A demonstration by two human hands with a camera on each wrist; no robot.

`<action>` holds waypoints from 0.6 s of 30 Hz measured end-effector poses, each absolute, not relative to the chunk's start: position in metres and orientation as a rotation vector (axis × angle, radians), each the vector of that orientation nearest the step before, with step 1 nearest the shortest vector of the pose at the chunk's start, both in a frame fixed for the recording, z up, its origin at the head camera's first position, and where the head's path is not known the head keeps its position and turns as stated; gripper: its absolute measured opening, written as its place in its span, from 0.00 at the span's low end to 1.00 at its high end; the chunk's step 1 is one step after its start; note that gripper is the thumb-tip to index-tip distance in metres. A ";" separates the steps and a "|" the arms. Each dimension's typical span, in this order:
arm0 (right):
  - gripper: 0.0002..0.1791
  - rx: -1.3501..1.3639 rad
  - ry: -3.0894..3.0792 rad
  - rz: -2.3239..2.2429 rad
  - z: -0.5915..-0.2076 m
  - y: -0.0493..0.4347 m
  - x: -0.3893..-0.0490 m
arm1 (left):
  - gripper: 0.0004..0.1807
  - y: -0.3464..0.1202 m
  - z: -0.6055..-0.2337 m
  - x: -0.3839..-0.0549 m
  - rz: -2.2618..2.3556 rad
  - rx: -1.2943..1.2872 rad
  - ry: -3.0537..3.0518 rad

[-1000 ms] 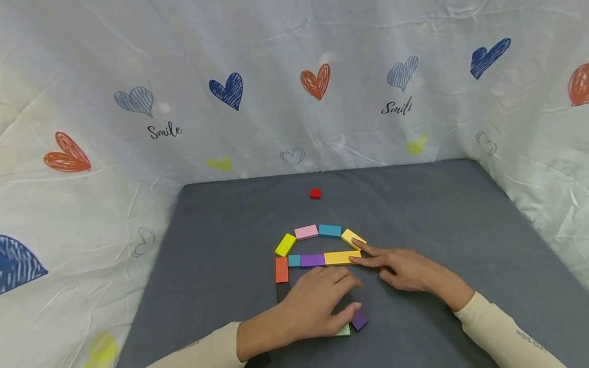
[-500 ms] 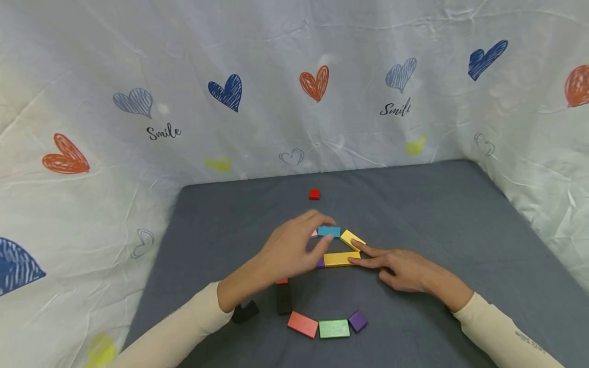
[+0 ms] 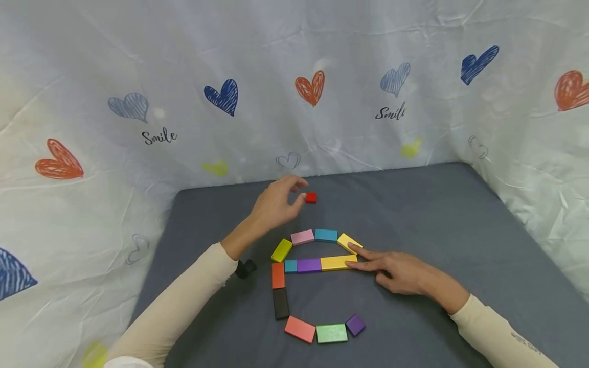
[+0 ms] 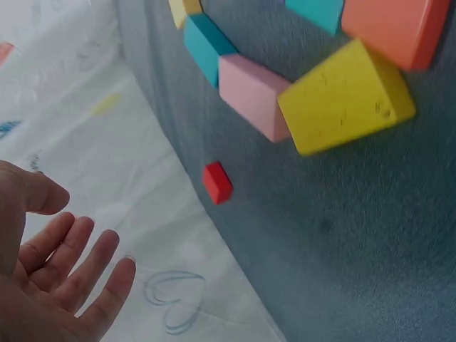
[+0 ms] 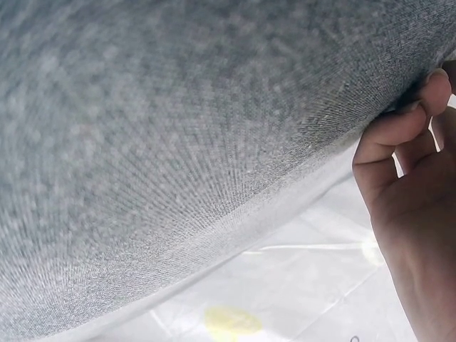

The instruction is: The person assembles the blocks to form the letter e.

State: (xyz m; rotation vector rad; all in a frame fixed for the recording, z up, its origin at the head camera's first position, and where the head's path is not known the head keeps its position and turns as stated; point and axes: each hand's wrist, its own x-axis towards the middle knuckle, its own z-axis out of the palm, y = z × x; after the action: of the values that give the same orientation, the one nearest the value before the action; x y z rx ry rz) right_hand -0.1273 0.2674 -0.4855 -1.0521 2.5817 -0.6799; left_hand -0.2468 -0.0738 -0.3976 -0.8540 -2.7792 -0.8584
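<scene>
My left hand [image 3: 275,205] reaches over the far part of the table, fingers spread and thumb apart, with nothing in its grasp. Its thumb tip appears right beside a small red block [image 3: 311,199]; in the left wrist view the red block [image 4: 217,183] lies some way off from the fingers. My right hand [image 3: 399,272] stays low at the right, two fingers extended. One fingertip touches the slanted pale yellow block [image 3: 348,242], the other the end of a long yellow block [image 3: 335,263]. A purple block [image 3: 309,266] and a small teal block [image 3: 291,266] continue that row.
An arc holds a blue block [image 3: 325,235], a pink block [image 3: 302,237] and a lime-yellow block [image 3: 281,250]. Below run orange [image 3: 278,276] and black blocks [image 3: 280,304], then coral [image 3: 300,329], green [image 3: 332,334] and purple blocks [image 3: 355,325]. A heart-printed sheet [image 3: 257,133] hangs behind the table.
My left hand has swept from above the lower blocks, across the arc, up to the red block. The right hand keeps its place on the yellow blocks.
</scene>
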 end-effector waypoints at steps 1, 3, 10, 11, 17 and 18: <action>0.42 -1.051 2.580 -0.680 -0.486 0.268 -0.127 | 0.18 -0.073 -0.399 -0.250 -0.860 -0.848 -2.786; 0.42 -1.046 2.579 -0.684 -0.486 0.268 -0.127 | 0.18 -0.072 -0.402 -0.258 -0.851 -0.834 -2.816; 0.42 -1.051 2.579 -0.668 -0.485 0.268 -0.128 | 0.26 -0.059 -0.417 -0.282 -0.643 -0.819 -3.040; 0.42 -1.050 2.580 -0.665 -0.485 0.268 -0.128 | 0.27 -0.056 -0.420 -0.285 -0.598 -0.823 -3.074; 0.42 -1.043 2.579 -0.672 -0.485 0.268 -0.127 | 0.32 -0.044 -0.432 -0.300 -0.394 -0.834 -3.226; 0.42 -1.045 2.576 -0.676 -0.486 0.268 -0.127 | 0.32 -0.043 -0.434 -0.301 -0.376 -0.826 -3.245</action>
State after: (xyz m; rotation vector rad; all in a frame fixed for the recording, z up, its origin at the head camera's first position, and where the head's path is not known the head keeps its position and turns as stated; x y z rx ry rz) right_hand -0.1274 0.2680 -0.4856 -1.0448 2.5759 -0.6763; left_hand -0.3011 -0.0432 -0.4336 -0.8255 -3.2447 -0.3756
